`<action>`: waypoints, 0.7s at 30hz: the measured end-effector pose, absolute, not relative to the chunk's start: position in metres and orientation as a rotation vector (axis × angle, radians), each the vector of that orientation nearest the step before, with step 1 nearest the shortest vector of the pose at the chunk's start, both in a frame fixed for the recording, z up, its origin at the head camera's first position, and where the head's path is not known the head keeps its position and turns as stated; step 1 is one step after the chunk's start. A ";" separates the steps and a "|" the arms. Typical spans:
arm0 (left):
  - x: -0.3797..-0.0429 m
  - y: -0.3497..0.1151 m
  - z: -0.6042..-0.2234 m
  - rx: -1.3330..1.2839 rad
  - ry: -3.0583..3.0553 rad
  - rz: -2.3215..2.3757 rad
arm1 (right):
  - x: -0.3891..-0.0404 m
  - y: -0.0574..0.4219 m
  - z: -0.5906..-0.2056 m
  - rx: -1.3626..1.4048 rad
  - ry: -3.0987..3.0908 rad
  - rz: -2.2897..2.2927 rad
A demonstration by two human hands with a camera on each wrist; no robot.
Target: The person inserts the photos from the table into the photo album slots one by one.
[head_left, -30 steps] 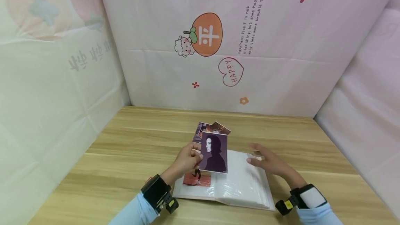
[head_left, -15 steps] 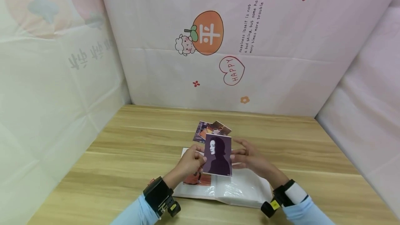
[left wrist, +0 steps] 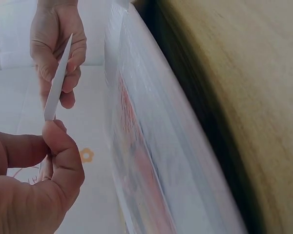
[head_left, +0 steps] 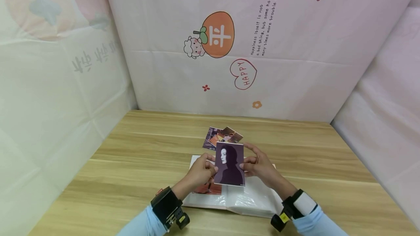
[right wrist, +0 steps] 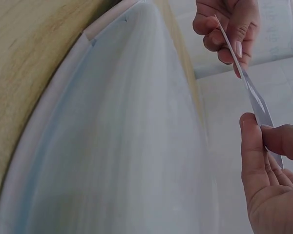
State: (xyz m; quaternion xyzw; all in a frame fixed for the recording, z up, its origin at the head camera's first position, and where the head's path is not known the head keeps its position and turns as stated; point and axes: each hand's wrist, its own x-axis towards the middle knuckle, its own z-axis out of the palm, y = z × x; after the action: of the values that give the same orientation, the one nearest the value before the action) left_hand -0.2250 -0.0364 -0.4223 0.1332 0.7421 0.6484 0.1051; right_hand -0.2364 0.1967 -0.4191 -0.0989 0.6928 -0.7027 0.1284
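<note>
A dark purple portrait photo (head_left: 229,165) is held up above an open photo album (head_left: 262,196) in the head view. My left hand (head_left: 201,170) pinches its left edge between thumb and fingers. At the opposite edge my right hand (head_left: 260,166) pinches it too, thumb on the front. Both wrist views show the photo edge-on, a thin white sliver (left wrist: 58,80) between the two hands. On the album's left page lies a photo with a red running track (head_left: 210,188), partly hidden by my left hand. The right page is a glossy clear sleeve over white.
Behind the album, several overlapping photos (head_left: 220,136) lie on the wooden table (head_left: 147,148). A printed white cloth (head_left: 295,83) hangs at the back, and white cloth also covers both sides.
My right hand has come in from the right and taken hold of the photo's right edge. The photo has shifted slightly right and down, with my left hand still gripping it.
</note>
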 end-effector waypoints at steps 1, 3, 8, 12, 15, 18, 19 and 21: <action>-0.225 -0.037 -0.422 0.391 2.185 1.912 | -0.236 0.196 -0.419 -0.293 2.017 -2.040; -0.224 -0.037 -0.421 0.387 2.179 1.914 | -0.236 0.196 -0.419 -0.299 2.019 -2.037; -0.223 -0.038 -0.421 0.376 2.150 1.918 | -0.237 0.199 -0.420 -0.295 2.029 -2.042; -0.221 -0.039 -0.422 0.407 2.140 1.884 | -0.241 0.207 -0.419 -0.252 2.077 -2.063; -0.219 -0.041 -0.424 0.475 2.243 1.757 | -0.245 0.216 -0.418 -0.214 2.106 -2.102; -0.216 -0.042 -0.426 0.575 2.399 1.568 | -0.249 0.224 -0.417 -0.198 2.129 -2.136; -0.214 -0.042 -0.427 0.612 2.453 1.496 | -0.250 0.226 -0.417 -0.191 2.141 -2.145; -0.210 -0.042 -0.428 0.687 2.531 1.367 | -0.253 0.231 -0.416 -0.167 2.176 -2.149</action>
State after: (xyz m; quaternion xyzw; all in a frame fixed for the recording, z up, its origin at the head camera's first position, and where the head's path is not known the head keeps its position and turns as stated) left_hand -0.2103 -0.0423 -0.4277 0.2312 0.8522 0.4603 0.0919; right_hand -0.2527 0.2310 -0.4165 -0.0544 0.7100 -0.7010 0.0392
